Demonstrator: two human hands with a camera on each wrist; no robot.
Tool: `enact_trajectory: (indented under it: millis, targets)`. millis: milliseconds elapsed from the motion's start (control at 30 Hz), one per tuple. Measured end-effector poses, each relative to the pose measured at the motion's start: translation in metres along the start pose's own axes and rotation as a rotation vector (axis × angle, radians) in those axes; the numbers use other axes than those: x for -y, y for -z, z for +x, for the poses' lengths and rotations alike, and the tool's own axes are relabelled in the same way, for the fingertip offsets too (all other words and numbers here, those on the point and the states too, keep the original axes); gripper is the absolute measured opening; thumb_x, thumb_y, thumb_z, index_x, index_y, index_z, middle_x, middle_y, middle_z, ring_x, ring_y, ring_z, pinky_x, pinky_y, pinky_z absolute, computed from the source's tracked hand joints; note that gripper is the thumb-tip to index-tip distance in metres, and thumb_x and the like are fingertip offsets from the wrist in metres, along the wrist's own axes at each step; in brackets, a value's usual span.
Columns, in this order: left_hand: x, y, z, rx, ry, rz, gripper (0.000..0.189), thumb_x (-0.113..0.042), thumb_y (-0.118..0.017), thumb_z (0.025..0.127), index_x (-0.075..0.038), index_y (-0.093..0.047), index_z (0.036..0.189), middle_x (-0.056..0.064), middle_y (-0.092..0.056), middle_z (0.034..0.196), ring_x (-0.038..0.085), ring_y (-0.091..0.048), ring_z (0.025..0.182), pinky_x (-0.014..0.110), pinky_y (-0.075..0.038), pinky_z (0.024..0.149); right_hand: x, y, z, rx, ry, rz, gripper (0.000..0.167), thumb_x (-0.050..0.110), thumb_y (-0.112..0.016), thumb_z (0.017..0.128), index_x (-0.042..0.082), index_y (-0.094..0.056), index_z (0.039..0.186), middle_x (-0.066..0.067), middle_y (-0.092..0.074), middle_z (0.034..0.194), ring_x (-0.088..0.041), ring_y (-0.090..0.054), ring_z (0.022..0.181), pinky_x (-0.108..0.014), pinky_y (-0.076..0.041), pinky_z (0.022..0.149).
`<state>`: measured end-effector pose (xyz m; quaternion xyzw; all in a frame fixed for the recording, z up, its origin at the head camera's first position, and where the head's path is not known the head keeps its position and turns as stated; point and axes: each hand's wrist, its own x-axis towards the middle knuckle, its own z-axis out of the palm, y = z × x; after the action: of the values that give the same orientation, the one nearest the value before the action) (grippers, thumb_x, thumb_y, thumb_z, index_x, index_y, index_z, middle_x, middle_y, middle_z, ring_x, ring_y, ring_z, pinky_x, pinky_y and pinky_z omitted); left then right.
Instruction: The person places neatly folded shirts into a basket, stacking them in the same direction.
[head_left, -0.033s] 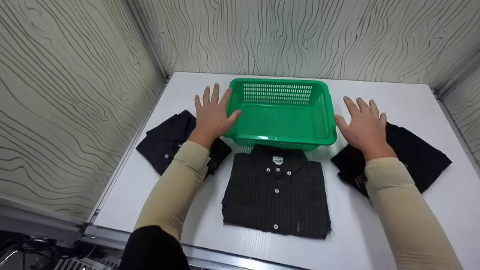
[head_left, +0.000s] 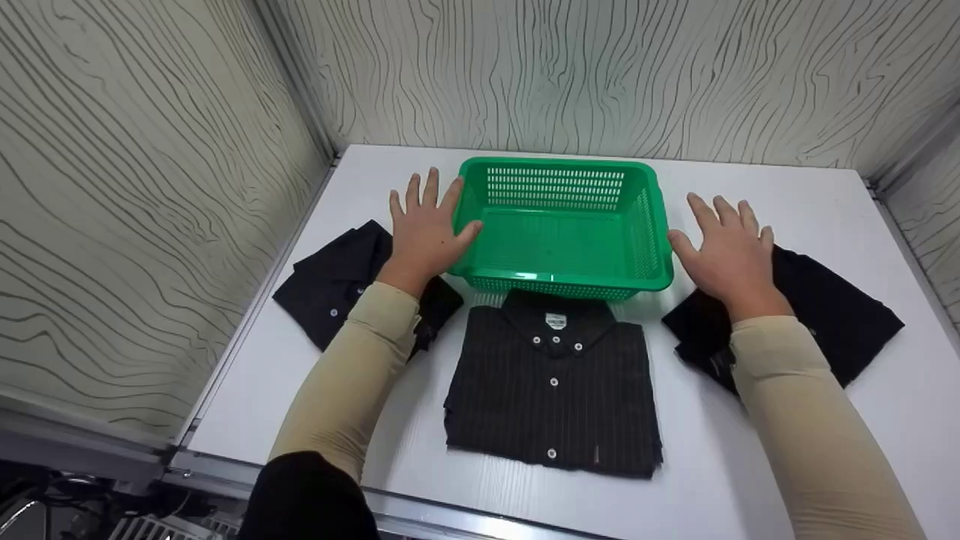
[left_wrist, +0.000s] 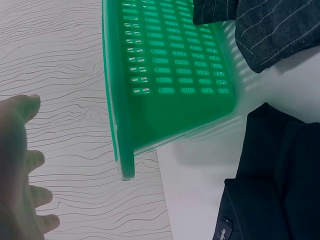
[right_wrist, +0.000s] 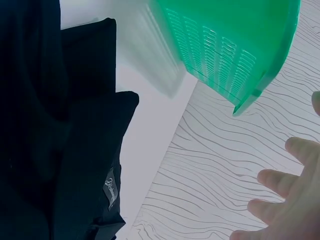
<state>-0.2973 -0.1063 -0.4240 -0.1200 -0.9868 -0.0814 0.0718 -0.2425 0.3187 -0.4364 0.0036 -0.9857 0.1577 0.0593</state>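
My left hand [head_left: 425, 232] hovers with spread fingers at the left side of a green plastic basket [head_left: 555, 287], holding nothing. On the other side, my right hand [head_left: 727, 259] is also spread, its thumb close by the basket's right rim. In both wrist views the hands are raised apart from the basket wall. A folded dark striped shirt [head_left: 553, 405] lies collar-up in front of the basket. Below my left forearm is a folded black shirt [head_left: 330, 285], partly hidden. Another folded black garment [head_left: 832, 315] lies under my right wrist, with a label [right_wrist: 110, 187] showing in the right wrist view.
All of this stands on a white table [head_left: 420, 465] with a metal front edge. A wood-grain patterned wall [head_left: 570, 75] rises behind it, and another such panel [head_left: 135, 187] borders the left. Cables [head_left: 67, 487] show below the table at lower left.
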Motion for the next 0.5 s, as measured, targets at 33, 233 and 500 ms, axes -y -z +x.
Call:
enact_trajectory:
  millis: [33, 233, 500]
  targets:
    - [-0.001, 0.000, -0.001, -0.001, 0.001, 0.002, 0.079, -0.067, -0.042, 0.099, -0.026, -0.020, 0.164, 0.014, -0.008, 0.169, 0.038, -0.003, 0.153, 0.065, -0.002, 0.116, 0.000, 0.000, -0.001, 0.002, -0.001, -0.001, 0.078, 0.066, -0.032, 0.102, 0.017, -0.023, 0.163, -0.029, -0.022, 0.160, -0.053, -0.005, 0.148, -0.080, -0.004, 0.105]
    - [-0.004, 0.001, -0.007, 0.015, 0.001, 0.000, 0.080, -0.067, -0.042, 0.099, -0.025, -0.020, 0.164, 0.015, -0.010, 0.168, 0.038, -0.005, 0.153, 0.065, -0.003, 0.116, 0.000, 0.004, -0.008, 0.010, -0.008, 0.001, 0.079, 0.066, -0.032, 0.101, 0.016, -0.025, 0.162, -0.030, -0.023, 0.159, -0.055, -0.010, 0.146, -0.080, -0.006, 0.105]
    - [-0.004, 0.012, -0.021, 0.014, -0.019, -0.014, 0.081, -0.068, -0.040, 0.099, -0.024, -0.021, 0.164, 0.017, -0.016, 0.167, 0.038, -0.012, 0.152, 0.064, -0.007, 0.117, 0.004, 0.009, -0.022, -0.005, 0.018, 0.043, 0.077, 0.061, -0.038, 0.102, 0.012, -0.028, 0.160, -0.032, -0.027, 0.157, -0.056, -0.017, 0.144, -0.077, -0.012, 0.107]
